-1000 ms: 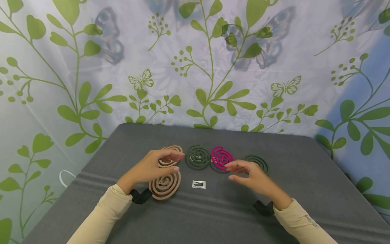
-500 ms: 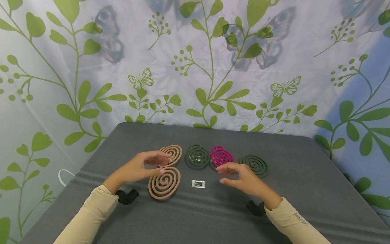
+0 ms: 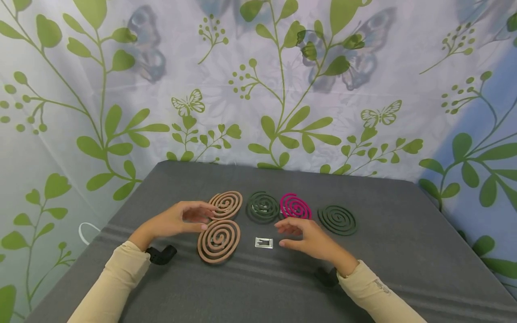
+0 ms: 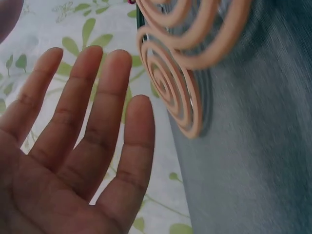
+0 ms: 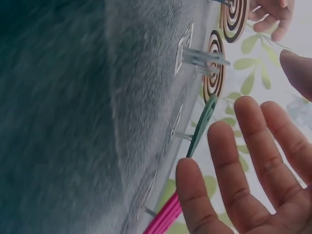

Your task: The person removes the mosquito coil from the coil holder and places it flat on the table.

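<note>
Over the left of the table, my left hand (image 3: 174, 219) hovers with fingers loosely bent and nothing held. Beside its fingertips are two tan mosquito coils, the rear one (image 3: 232, 207) and the front one (image 3: 218, 259), each raised on a metal stand. My right hand (image 3: 313, 238) hangs in the air, fingers relaxed, in front of a pink mosquito coil (image 3: 295, 207) that it partly covers. Between the hands lies a bare metal coil stand (image 3: 264, 243), its prong raised in the right wrist view. A dark green coil (image 3: 261, 215) sits left of the pink one; another green coil (image 3: 337, 220) lies farther right.
A grey cloth (image 3: 258, 287) covers the table. Behind it hangs a curtain (image 3: 226, 94) printed with leaves and butterflies. Each wrist carries a black camera mount, the left mount (image 3: 162, 255) showing more plainly. A white loop (image 3: 84, 233) shows beyond the table's left edge.
Both hands have drifted left, away from the coils they were covering. The green coil on the right and the tan coils now show more fully. No coil has visibly moved.
</note>
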Available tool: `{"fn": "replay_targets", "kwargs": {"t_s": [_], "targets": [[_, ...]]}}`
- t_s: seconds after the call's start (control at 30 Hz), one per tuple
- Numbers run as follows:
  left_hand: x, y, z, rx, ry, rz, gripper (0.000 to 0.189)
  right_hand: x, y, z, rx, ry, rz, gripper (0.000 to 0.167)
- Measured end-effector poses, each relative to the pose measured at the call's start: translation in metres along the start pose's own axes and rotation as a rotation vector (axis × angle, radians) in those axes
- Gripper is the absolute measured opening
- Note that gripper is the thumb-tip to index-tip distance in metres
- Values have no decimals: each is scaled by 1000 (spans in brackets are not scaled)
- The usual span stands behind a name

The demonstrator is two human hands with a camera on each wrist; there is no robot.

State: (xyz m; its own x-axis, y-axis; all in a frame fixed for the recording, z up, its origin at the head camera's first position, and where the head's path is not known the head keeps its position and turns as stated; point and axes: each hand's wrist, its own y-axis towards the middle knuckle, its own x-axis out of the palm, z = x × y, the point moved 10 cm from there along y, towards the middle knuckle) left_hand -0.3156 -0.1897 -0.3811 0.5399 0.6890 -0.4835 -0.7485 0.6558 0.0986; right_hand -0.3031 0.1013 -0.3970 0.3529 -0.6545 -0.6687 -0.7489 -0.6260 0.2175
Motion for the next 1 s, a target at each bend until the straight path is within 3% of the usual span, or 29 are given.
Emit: {"fn": "replay_targets", "kwargs": {"t_s": [0.2,0.5,0.8,1.0], "targets": [[-8,-4,-20,-82,-37,-18,60,14,10,4,28,20,-36,45],[-8,-12,-42,-222,-72,-68,70,29,23,8,50,39,-63,46],[-5,-14,-53,-318,-50,-111,68,36,38,6,82,16,-95,48],[-3,-16,-61,-372,-51,-133,68,41,48,-3,88,65,-123,50]]}}
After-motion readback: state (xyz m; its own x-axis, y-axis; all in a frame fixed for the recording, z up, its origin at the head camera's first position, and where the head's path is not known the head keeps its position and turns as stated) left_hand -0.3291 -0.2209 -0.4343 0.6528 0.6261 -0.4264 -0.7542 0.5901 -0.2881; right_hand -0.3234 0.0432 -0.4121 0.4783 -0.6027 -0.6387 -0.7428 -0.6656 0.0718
